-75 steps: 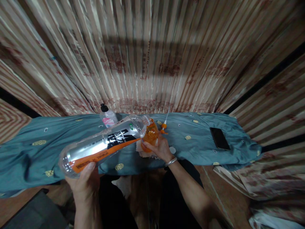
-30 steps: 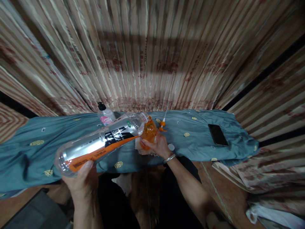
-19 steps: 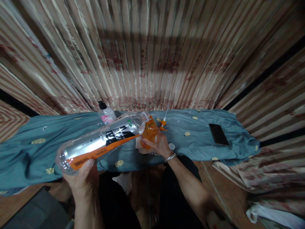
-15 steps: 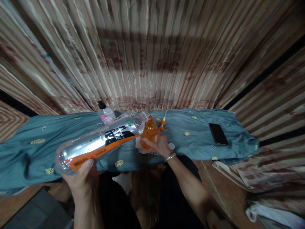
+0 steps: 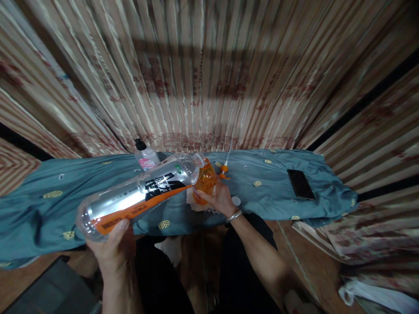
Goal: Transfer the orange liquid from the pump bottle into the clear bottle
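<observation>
My left hand is wrapped round the base end of a large clear plastic bottle with a silver, black and orange label. The bottle lies tilted, its neck at the mouth of an orange see-through bottle. My right hand, with a silver bracelet at the wrist, grips that orange bottle. Whether liquid is flowing between them I cannot tell. Under the orange bottle is a pale cloth. An orange pump head with a white tube lies just behind, and a white cap rests beside my right wrist.
A teal patterned cloth covers the narrow table. Behind the large bottle stands a pump bottle with a black top. A black phone lies to the right. Striped curtains hang close behind and at both sides.
Almost nothing differs. Both hands hold the two bottles in nearly the same pose, with only a slight shift of the view.
</observation>
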### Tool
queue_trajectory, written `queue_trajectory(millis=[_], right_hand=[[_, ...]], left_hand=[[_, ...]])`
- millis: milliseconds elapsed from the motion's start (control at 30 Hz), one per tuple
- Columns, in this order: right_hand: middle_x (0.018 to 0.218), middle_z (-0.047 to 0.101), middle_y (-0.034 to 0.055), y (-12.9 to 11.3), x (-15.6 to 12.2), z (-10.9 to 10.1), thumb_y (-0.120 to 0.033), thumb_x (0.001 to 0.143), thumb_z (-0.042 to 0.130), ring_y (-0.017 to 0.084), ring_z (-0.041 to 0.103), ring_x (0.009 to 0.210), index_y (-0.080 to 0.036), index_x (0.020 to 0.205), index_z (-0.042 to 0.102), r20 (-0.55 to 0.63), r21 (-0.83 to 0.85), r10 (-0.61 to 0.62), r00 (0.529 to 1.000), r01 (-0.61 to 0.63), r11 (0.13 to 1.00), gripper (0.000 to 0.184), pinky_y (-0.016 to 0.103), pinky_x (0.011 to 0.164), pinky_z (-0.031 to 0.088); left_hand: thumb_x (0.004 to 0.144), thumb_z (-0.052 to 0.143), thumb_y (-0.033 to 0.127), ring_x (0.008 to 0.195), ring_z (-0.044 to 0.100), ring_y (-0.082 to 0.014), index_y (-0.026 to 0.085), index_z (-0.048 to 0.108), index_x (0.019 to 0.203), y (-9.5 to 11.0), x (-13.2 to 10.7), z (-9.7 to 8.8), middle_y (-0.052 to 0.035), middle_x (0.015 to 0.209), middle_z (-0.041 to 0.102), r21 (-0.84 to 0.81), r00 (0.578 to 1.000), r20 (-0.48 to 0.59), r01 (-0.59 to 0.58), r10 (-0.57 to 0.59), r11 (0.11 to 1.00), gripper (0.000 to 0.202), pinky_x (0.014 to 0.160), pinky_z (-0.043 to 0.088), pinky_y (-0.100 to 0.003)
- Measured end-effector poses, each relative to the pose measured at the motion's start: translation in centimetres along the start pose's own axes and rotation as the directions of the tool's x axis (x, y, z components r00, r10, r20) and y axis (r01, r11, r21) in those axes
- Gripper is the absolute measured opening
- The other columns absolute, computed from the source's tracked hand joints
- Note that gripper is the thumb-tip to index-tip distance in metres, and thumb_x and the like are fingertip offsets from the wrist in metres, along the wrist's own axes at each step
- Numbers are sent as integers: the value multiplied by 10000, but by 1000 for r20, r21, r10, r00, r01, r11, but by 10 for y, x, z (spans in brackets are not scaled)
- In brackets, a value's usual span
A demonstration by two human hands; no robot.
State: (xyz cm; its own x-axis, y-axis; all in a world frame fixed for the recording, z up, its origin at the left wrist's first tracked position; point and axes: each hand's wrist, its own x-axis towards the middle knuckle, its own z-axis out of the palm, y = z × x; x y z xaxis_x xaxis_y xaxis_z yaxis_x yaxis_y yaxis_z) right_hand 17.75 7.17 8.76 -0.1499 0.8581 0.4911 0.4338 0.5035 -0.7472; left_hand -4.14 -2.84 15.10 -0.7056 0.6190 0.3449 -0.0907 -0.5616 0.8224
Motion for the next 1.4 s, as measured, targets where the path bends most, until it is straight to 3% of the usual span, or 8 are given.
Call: queue_trajectory(millis=[300,500,733,1100,1300,1400], right_hand=[[1085,627,38,-1,-1,0,24,707,965,300,631,954,-205,1349,502,-3,7,3,1000,-3,1000,824,355,835,538],[1104,623,35,-1,0,0,31,717,958,284,625,980,-200,1325,508,12,24,2,1000,-2,1000,791,348,864,528],[1102,629,56,-2,0,0,-32,726,939,309,630,974,-172,1288,508,36,-5,58,998,-58,998,722,383,859,555],[1093,632,40,-4,0,0,56,701,944,293,634,965,-174,1259,543,6,50,10,1000,-10,999,725,353,840,550],[1078,634,49,-2,0,0,33,701,960,308,633,954,-166,1266,540,11,17,24,1000,-24,1000,731,369,836,549],[1059,636,43,0,-1,0,35,695,967,292,639,937,-165,1261,538,-2,11,8,1000,-8,1000,738,348,822,548]], left_hand=[[468,860,251,1078,602,-275,306,624,1150,-2,0,-1,-23,1108,645,25,1000,-6,1,-1,1000,724,1040,412,-546],[489,858,243,1076,613,-307,284,622,1168,1,-1,1,-41,1072,661,19,1000,3,5,-5,1000,720,1031,409,-588],[500,841,260,1111,603,-328,257,669,1014,0,0,1,-33,1030,666,65,1000,10,-4,3,998,542,1010,434,-596],[489,851,245,1135,586,-351,266,678,1038,1,0,2,-41,1032,671,38,1000,4,2,-2,999,576,1012,406,-646],[501,850,239,1153,574,-350,229,686,969,4,-1,4,-60,1057,665,24,999,24,-21,21,999,496,992,438,-617],[495,857,264,1146,577,-348,223,678,1011,5,-1,5,-69,1049,666,29,1000,24,-9,8,1000,548,994,440,-604]])
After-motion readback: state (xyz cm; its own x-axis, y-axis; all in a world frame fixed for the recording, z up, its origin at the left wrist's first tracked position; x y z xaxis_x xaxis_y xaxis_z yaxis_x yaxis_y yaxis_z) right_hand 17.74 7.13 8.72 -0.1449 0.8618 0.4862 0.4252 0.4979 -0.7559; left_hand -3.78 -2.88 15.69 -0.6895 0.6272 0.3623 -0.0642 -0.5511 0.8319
